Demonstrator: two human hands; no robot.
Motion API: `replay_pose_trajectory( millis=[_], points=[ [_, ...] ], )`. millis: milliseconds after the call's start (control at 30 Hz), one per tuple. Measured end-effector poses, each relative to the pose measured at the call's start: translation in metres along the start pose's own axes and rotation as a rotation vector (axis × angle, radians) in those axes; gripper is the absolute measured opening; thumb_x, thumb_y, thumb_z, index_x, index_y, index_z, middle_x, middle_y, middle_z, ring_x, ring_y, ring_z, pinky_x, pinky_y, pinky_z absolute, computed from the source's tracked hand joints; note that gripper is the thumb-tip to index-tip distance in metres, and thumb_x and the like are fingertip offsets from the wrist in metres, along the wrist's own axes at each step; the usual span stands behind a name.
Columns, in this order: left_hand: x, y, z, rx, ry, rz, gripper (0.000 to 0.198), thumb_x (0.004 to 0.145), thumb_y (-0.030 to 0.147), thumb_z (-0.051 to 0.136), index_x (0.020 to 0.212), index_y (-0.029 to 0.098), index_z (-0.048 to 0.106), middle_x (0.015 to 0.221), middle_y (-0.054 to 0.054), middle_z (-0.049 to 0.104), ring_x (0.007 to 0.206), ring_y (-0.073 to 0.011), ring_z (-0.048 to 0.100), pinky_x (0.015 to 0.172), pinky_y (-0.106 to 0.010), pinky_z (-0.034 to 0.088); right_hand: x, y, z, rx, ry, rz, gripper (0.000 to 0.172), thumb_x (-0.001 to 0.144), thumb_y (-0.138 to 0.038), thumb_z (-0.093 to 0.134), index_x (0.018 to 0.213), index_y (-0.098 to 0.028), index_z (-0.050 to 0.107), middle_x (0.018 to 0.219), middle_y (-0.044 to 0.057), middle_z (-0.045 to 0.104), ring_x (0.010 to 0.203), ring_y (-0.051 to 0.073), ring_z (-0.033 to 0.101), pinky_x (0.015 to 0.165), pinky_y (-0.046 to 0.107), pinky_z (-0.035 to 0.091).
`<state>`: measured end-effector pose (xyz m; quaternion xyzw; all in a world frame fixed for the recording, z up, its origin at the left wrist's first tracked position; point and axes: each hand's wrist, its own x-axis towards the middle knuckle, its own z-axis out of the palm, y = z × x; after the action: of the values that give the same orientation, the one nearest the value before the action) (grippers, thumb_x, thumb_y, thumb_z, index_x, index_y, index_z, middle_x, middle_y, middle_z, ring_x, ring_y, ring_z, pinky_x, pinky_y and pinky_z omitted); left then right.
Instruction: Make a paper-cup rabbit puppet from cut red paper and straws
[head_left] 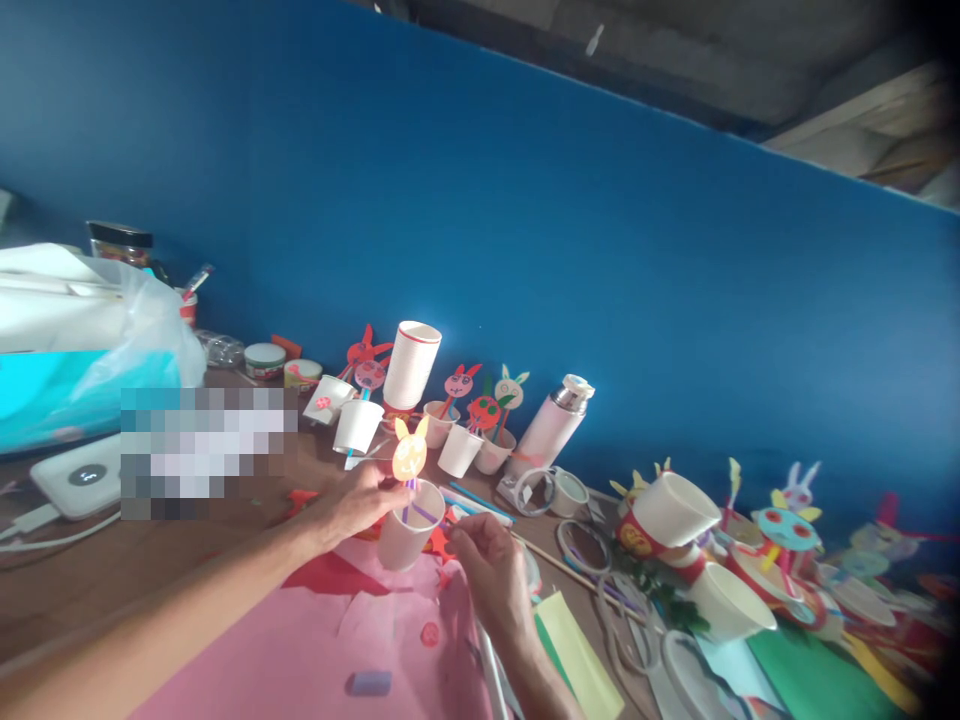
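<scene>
My left hand (352, 500) holds the rim of a white paper cup (405, 535) that leans over the pink paper (330, 630). A yellow paper bunny head (409, 455) on a purple straw stands up out of this cup. My right hand (487, 570) is just right of the cup, fingers curled and pinching near the straw's lower end below the cup's mouth. Behind them stand several more white cups with paper bunny faces (461, 385) on straws.
A tall upturned stack of cups (411, 365) and a pink flask (551, 425) stand against the blue wall. Tape rolls (536, 490), cups and paper crafts (784, 530) crowd the right. A white power bank (79, 480) and plastic bag (82, 330) lie left.
</scene>
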<state>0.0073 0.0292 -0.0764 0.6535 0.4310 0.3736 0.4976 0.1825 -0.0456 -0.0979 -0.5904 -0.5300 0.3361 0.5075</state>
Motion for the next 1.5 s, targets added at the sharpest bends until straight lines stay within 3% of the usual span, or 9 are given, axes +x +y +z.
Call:
replay_pose_trajectory(
  millis=[200, 367, 567, 800, 967, 1200, 1367, 1500],
  points=[
    [-0.001, -0.001, 0.002, -0.021, -0.032, -0.016, 0.015, 0.071, 0.030, 0.056, 0.073, 0.015, 0.061, 0.057, 0.003, 0.051, 0.052, -0.0118, 0.041, 0.050, -0.025, 0.031, 0.001, 0.005, 0.002, 0.053, -0.006, 0.013, 0.004, 0.074, -0.020, 0.054, 0.073, -0.016, 0.053, 0.065, 0.000, 0.058, 0.060, 0.015, 0.056, 0.054, 0.023, 0.040],
    [0.001, -0.008, 0.004, -0.033, -0.059, -0.020, 0.020, 0.073, 0.032, 0.056, 0.080, 0.015, 0.063, 0.065, 0.000, 0.057, 0.060, -0.0151, 0.048, 0.056, -0.026, 0.034, 0.000, 0.007, 0.003, 0.080, 0.006, -0.026, 0.002, 0.073, -0.017, 0.051, 0.073, -0.018, 0.050, 0.065, -0.002, 0.056, 0.061, 0.014, 0.054, 0.055, 0.023, 0.040],
    [-0.002, -0.001, 0.004, -0.037, -0.061, -0.043, 0.019, 0.071, 0.033, 0.056, 0.077, 0.016, 0.062, 0.065, 0.000, 0.057, 0.061, -0.0157, 0.049, 0.058, -0.026, 0.035, 0.001, 0.011, 0.005, 0.137, 0.005, -0.037, 0.002, 0.075, -0.018, 0.052, 0.076, -0.018, 0.050, 0.066, -0.002, 0.057, 0.061, 0.014, 0.054, 0.057, 0.024, 0.041],
    [-0.003, 0.000, 0.000, -0.014, -0.024, -0.046, 0.016, 0.070, 0.031, 0.056, 0.072, 0.016, 0.062, 0.060, 0.002, 0.052, 0.055, -0.0131, 0.042, 0.052, -0.025, 0.031, 0.000, 0.003, 0.005, 0.247, -0.030, 0.022, 0.019, 0.078, -0.029, 0.057, 0.090, -0.015, 0.054, 0.065, 0.001, 0.062, 0.058, 0.013, 0.057, 0.054, 0.023, 0.043],
    [-0.002, 0.001, 0.000, -0.021, -0.018, -0.060, 0.018, 0.070, 0.033, 0.057, 0.073, 0.016, 0.062, 0.061, 0.001, 0.053, 0.056, -0.0137, 0.043, 0.053, -0.025, 0.032, 0.000, 0.000, 0.004, 0.277, -0.048, 0.020, 0.016, 0.076, -0.030, 0.060, 0.079, -0.014, 0.058, 0.065, 0.000, 0.062, 0.054, 0.011, 0.055, 0.054, 0.022, 0.044],
    [-0.003, 0.008, 0.001, -0.053, -0.013, -0.092, 0.019, 0.068, 0.034, 0.060, 0.070, 0.016, 0.062, 0.061, 0.001, 0.054, 0.057, -0.0149, 0.046, 0.053, -0.026, 0.033, -0.003, -0.001, -0.002, 0.243, -0.078, 0.018, 0.034, 0.085, -0.044, 0.049, 0.075, -0.014, 0.062, 0.061, 0.001, 0.058, 0.056, 0.012, 0.053, 0.056, 0.022, 0.042],
    [-0.004, 0.012, 0.001, -0.122, 0.002, -0.057, 0.021, 0.066, 0.033, 0.062, 0.077, 0.015, 0.064, 0.070, -0.002, 0.061, 0.070, -0.0189, 0.053, 0.066, -0.028, 0.039, -0.002, -0.001, -0.001, 0.269, -0.067, 0.084, 0.044, 0.087, -0.051, 0.039, 0.085, -0.013, 0.061, 0.064, 0.003, 0.062, 0.056, 0.015, 0.057, 0.058, 0.026, 0.044],
    [-0.004, 0.014, 0.000, -0.171, 0.008, -0.057, 0.021, 0.065, 0.032, 0.063, 0.078, 0.015, 0.065, 0.073, -0.003, 0.064, 0.075, -0.0210, 0.056, 0.071, -0.030, 0.040, -0.003, -0.005, 0.000, 0.205, -0.081, 0.047, 0.037, 0.082, -0.049, 0.050, 0.086, -0.014, 0.060, 0.075, 0.005, 0.065, 0.066, 0.017, 0.060, 0.062, 0.026, 0.045]
  ],
)
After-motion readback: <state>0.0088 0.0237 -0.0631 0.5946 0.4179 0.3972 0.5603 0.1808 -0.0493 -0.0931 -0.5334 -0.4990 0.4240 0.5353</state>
